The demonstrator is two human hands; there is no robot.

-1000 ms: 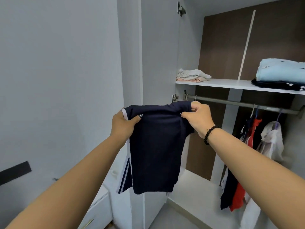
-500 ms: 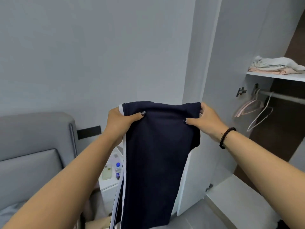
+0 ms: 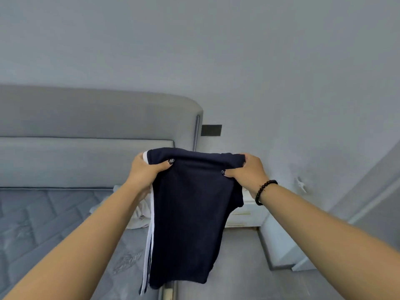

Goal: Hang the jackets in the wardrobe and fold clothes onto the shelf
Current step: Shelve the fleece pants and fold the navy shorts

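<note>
Here fingers (image 3: 164,166) of the left hand (image 3: 144,169) and right hand (image 3: 246,169) pinch the top corners of the navy garment (image 3: 190,213), hanging mid-frame over the bed (image 3: 54,224) edge, likely stretched flat for folding.

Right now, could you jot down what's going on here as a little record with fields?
Held item: navy garment with white side stripes, hanging down
Left hand: grips the top left corner
Right hand: grips the top right corner; black bead bracelet on the wrist
Behind: grey bed, light cloth lying on it
Right of bed: white nightstand
Wardrobe shelf: not in view
</note>
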